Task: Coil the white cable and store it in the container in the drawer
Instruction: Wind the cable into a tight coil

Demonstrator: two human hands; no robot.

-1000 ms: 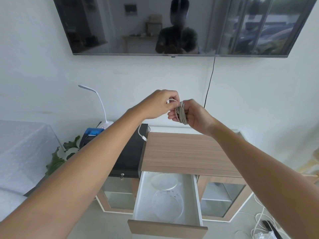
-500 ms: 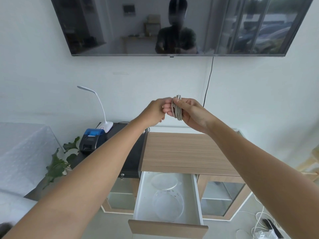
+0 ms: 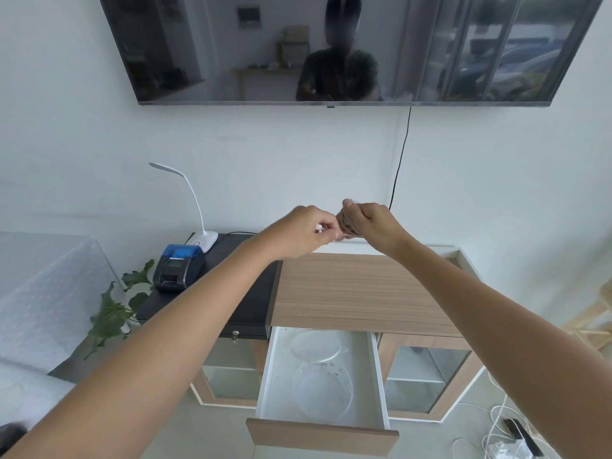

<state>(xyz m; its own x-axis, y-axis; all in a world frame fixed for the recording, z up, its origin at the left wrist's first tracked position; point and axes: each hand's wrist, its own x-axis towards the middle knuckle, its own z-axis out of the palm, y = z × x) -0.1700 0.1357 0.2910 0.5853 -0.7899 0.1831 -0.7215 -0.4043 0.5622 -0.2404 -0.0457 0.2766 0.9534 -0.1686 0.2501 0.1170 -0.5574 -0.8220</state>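
The white cable is bunched into a tight coil, held up in front of the wall above the wooden cabinet. My right hand is closed around the coil. My left hand pinches the cable's loose end right beside the coil, touching it. Below, the white drawer is pulled open. A clear round container sits in it, with its clear lid lying behind it. Most of the coil is hidden by my fingers.
The wooden cabinet top lies under my hands. A black cash box carries a blue printer and a white desk lamp. A TV hangs above. Loose white cables and a power strip lie on the floor at right.
Both hands have dropped slightly and turned. My right fist has closed over the coil, hiding more of it, and my left hand has shifted to pinch the loose end beside it.
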